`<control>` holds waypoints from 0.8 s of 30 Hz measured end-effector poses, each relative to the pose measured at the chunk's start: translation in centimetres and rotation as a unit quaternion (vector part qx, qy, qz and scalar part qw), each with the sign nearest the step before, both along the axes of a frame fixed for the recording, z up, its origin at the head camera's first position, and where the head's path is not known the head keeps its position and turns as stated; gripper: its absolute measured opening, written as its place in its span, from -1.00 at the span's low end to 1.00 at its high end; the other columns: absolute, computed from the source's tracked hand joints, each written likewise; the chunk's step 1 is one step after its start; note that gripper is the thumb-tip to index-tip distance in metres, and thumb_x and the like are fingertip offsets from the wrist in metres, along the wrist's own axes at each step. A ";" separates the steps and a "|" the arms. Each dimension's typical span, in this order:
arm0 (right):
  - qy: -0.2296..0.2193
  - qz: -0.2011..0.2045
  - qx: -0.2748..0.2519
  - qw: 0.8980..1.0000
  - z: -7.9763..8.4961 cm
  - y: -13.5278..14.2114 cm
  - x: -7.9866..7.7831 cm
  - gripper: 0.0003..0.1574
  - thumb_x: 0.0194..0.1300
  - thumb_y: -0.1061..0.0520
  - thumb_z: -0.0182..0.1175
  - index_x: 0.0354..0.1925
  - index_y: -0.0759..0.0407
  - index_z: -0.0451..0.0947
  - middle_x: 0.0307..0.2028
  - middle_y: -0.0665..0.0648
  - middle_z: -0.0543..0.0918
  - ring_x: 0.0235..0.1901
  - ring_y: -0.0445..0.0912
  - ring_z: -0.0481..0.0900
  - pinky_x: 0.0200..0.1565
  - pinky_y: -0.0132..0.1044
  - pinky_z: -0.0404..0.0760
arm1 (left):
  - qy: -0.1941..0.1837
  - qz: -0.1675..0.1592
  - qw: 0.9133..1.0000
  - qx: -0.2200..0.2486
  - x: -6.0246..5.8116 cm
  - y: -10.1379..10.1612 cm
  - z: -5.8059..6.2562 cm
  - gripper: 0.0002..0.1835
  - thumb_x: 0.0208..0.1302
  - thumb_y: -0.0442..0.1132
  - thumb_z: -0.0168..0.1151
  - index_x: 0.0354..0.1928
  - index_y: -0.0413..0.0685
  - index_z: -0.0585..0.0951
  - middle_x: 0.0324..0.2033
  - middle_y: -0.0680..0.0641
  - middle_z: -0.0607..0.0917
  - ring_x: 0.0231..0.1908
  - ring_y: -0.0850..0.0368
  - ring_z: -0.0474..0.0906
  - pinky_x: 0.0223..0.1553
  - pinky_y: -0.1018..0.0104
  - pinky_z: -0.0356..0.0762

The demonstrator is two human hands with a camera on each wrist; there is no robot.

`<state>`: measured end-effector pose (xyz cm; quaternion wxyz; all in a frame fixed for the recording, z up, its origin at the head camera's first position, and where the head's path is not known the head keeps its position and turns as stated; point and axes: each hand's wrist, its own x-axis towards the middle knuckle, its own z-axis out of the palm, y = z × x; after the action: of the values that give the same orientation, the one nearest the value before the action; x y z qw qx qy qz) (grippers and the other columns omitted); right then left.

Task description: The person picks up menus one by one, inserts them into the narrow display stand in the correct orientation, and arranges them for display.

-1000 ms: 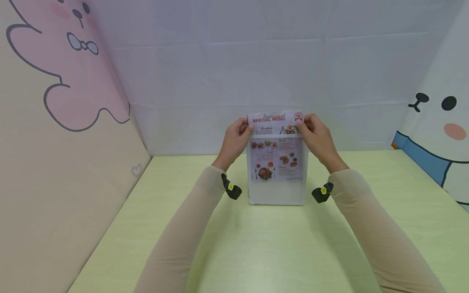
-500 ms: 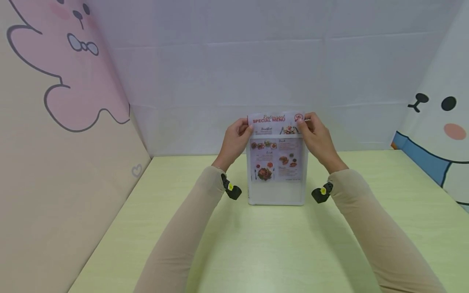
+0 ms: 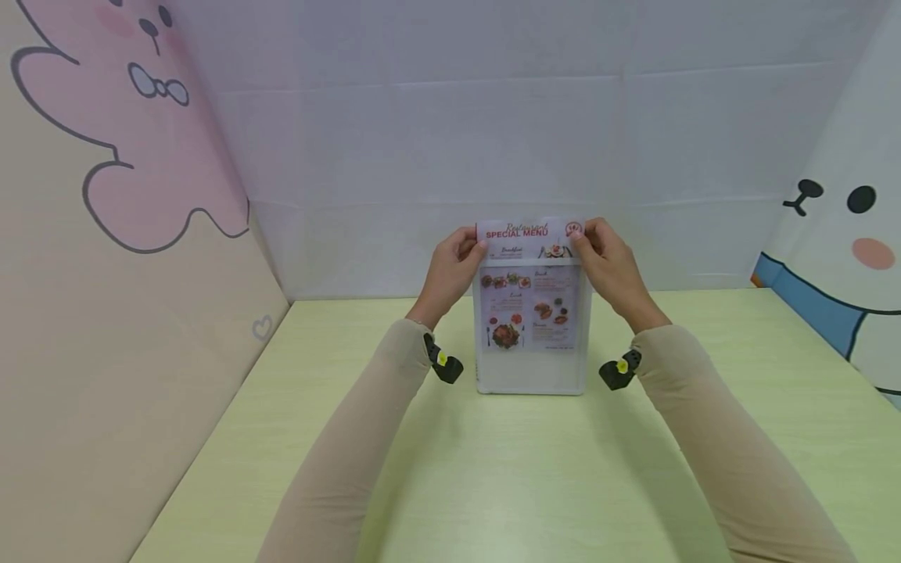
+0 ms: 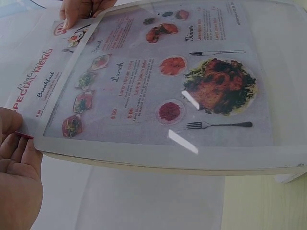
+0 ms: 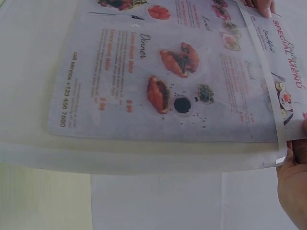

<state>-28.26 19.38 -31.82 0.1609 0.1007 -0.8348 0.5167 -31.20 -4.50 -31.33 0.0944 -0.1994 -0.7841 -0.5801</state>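
Observation:
A printed restaurant menu sheet [image 3: 521, 244] stands partly inside a white-framed clear display holder [image 3: 531, 374], its heading strip sticking out above the holder's top edge. My left hand [image 3: 450, 266] pinches the sheet's upper left edge between thumb and fingers. At the upper right edge, my right hand [image 3: 611, 262] pinches it the same way. Through the clear front in the left wrist view, the menu [image 4: 139, 76] shows food pictures and text. A bare white band lies below the sheet's lower edge in the holder. In the right wrist view the holder's side rim [image 5: 144, 160] runs beside the sheet.
The holder stands upright on a pale yellow-green table [image 3: 528, 469]. Behind it hangs a white cloth backdrop [image 3: 507, 141]. Side panels with cartoon animals, one pink [image 3: 155, 188] at left and one white with blue at right, border the table.
The menu sheet has slid slightly down into the holder, its heading sitting a little lower. Both hands keep their pinch at its top corners; the holder has not moved.

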 end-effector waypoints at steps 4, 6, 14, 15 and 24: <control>-0.003 0.000 0.002 1.000 0.1 0.0 0.0 -0.51 0.50 -0.17 -0.15 0.07 0.20 0.30 0.03 0.25 0.53 -0.03 0.00 0.44 0.04 -0.08 0.38 | 0.005 0.000 1.000 -0.002 0.1 0.0 0.1 -0.71 0.45 -0.18 0.05 0.11 -0.11 0.52 -0.02 -0.11 0.68 -0.09 0.09 0.62 -0.01 0.21 0.56; -0.005 0.002 0.002 1.000 0.1 0.0 0.1 -0.52 0.50 -0.16 -0.15 0.07 0.19 0.30 0.06 0.25 0.53 0.00 0.01 0.44 0.08 -0.05 0.38 | 0.007 -0.001 1.000 -0.002 0.0 0.0 0.0 -0.71 0.45 -0.19 0.04 0.11 -0.12 0.52 -0.02 -0.11 0.68 -0.09 0.09 0.62 -0.01 0.21 0.56; 0.002 0.007 0.017 1.000 0.3 0.1 0.3 -0.50 0.51 -0.14 -0.14 0.06 0.26 0.32 0.08 0.30 0.53 0.01 0.06 0.43 0.06 -0.04 0.38 | 0.011 0.000 1.000 0.000 -0.2 -0.1 -0.1 -0.73 0.45 -0.20 0.04 0.09 -0.15 0.52 -0.03 -0.13 0.68 -0.10 0.08 0.62 -0.02 0.20 0.56; 0.001 0.008 0.019 1.000 0.4 0.1 0.3 -0.49 0.50 -0.15 -0.14 0.06 0.26 0.32 0.08 0.30 0.53 0.01 0.06 0.43 0.05 -0.04 0.38 | 0.013 0.001 1.000 -0.001 -0.2 -0.1 -0.2 -0.73 0.45 -0.21 0.04 0.09 -0.15 0.51 -0.03 -0.13 0.68 -0.10 0.08 0.62 -0.02 0.20 0.56; -0.023 -0.003 0.018 1.000 0.4 0.1 0.2 -0.51 0.49 -0.13 -0.10 0.07 0.24 0.35 0.11 0.29 0.52 0.05 0.08 0.44 0.11 0.01 0.40 | 0.013 0.002 1.000 0.001 -0.3 -0.1 -0.2 -0.73 0.44 -0.24 0.05 0.10 -0.18 0.50 -0.01 -0.16 0.67 -0.06 0.07 0.62 0.00 0.21 0.56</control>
<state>-28.06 19.44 -31.40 0.1414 0.0894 -0.8477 0.5034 -31.48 -4.57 -31.48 0.1056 -0.2050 -0.7827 -0.5781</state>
